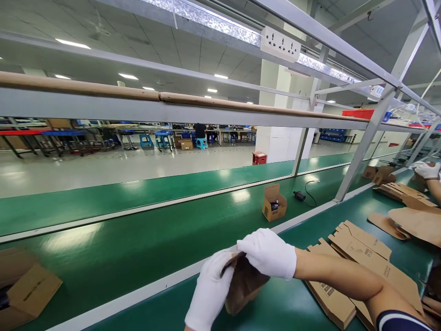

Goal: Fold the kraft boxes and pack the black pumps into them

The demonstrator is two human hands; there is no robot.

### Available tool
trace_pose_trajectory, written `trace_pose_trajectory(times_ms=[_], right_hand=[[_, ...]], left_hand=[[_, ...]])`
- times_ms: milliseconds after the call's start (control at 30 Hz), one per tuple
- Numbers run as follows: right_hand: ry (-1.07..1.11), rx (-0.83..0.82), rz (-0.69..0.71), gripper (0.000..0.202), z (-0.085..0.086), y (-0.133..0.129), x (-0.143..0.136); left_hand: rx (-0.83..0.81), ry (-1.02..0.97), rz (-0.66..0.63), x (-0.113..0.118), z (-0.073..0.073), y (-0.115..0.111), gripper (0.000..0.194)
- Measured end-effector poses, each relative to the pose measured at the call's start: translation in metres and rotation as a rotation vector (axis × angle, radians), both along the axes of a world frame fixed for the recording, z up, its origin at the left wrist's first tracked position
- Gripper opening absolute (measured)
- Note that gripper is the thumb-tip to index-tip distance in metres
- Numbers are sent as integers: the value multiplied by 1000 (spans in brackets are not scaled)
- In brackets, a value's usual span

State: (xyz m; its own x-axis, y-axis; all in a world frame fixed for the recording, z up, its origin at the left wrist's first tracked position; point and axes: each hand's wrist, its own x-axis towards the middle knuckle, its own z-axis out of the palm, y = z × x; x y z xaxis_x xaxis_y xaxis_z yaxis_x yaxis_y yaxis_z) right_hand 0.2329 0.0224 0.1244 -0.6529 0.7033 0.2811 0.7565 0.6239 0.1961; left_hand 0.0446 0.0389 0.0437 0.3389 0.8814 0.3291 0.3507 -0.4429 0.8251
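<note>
So the brown carton (246,287) is right between the two hands, hanging just below the fingers and over the green tabletop (287,305). Left hand (211,287) grips its upper left edge, thumb on the near side, and the right hand (267,253) pinches the top from the right (white gloves on both, btw). Can't really see inside it. Flat cardboard blanks (372,257) are piled under and beside the right forearm, and an open box (275,213) stands past the pale rail (151,293), near a black adapter (299,196).
</note>
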Motion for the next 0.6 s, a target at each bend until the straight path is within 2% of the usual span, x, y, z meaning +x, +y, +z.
trace_pose_trajectory(times_ms=[133,233,333,400,467,533,600], right_hand=[[229,-284,-88,26,4,12,-6],[472,-454,-43,22,7,24,-10],[645,-580,-6,15,10,42,-15],[631,-556,-33,15,10,61,-18],[584,-463,-92,20,8,87,-16],[574,-367,-177,32,3,116,-8],[587,-288,-285,42,-2,145,9]], left_hand=[[-105,-2,21,-6,6,2,33],[-178,6,26,-14,4,6,34],[-230,-9,59,-23,-3,11,34],[-266,-30,89,-28,-8,13,34],[-321,-17,122,-31,-9,14,37],[-379,18,173,-33,-4,12,45],[-383,19,275,-35,6,8,53]])
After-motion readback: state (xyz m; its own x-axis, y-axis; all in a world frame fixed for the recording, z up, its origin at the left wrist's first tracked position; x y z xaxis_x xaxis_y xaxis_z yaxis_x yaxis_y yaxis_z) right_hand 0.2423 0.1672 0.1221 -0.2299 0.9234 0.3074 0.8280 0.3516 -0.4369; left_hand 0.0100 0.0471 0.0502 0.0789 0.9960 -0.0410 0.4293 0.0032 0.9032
